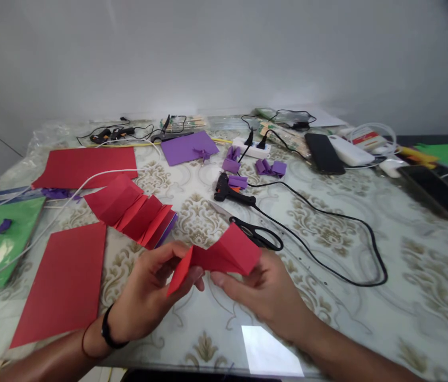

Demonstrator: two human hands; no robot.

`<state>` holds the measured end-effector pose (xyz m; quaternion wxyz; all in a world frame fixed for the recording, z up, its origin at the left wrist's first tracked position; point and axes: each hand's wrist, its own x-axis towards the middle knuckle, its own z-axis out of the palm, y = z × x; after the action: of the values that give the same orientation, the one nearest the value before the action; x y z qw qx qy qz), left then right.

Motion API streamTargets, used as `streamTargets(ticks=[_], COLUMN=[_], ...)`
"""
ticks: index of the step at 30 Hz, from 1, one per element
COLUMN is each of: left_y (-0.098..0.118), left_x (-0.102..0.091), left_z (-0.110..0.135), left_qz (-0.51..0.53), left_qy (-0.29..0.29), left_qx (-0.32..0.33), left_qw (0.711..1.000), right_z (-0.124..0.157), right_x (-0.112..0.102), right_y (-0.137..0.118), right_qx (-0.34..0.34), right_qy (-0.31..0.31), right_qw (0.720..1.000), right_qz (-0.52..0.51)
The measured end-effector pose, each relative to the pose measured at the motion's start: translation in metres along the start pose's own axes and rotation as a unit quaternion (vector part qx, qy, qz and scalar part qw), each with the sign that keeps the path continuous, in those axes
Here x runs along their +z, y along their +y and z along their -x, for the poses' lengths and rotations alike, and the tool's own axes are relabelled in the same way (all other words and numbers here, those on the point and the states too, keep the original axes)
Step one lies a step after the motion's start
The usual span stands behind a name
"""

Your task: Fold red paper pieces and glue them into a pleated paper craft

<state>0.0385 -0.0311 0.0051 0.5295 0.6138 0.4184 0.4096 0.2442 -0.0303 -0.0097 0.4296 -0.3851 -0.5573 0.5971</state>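
Observation:
A folded strip of red paper [224, 254] is held up between both hands above the table. My left hand [154, 292] pinches its left end, where one flap stands up along a crease. My right hand [265, 289] grips the other end, with the thumb below and the fingers mostly hidden behind the paper. Just beyond them lie black-handled scissors [257, 233], partly covered by the strip. Left of the scissors rests a pleated red paper piece [134, 212] with a purple edge. Nearer my left forearm lies a flat red sheet [64, 281].
Behind the scissors lies a black glue gun [234, 191], its cord looping to the right. Purple folded pieces [270, 168] sit near a white power strip [252, 147]. A green packet [5, 239] is at left, a larger red sheet [88, 167] behind it, and phones [324, 153] at right.

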Motion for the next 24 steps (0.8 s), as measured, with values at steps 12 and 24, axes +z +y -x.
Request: streamTargets(ticks=[12, 24], left_y=[-0.001, 0.002], left_x=[0.004, -0.009], left_z=[0.0, -0.001], left_qz=[-0.17, -0.119], left_qy=[-0.022, 0.015], left_qx=[0.02, -0.003], left_qw=[0.985, 0.993], right_z=[-0.006, -0.013], right_x=[0.003, -0.016], right_y=[0.002, -0.011], right_qx=[0.032, 0.022], right_qy=[0.003, 0.046], right_qw=[0.998, 0.996], right_qz=[0.062, 0.068])
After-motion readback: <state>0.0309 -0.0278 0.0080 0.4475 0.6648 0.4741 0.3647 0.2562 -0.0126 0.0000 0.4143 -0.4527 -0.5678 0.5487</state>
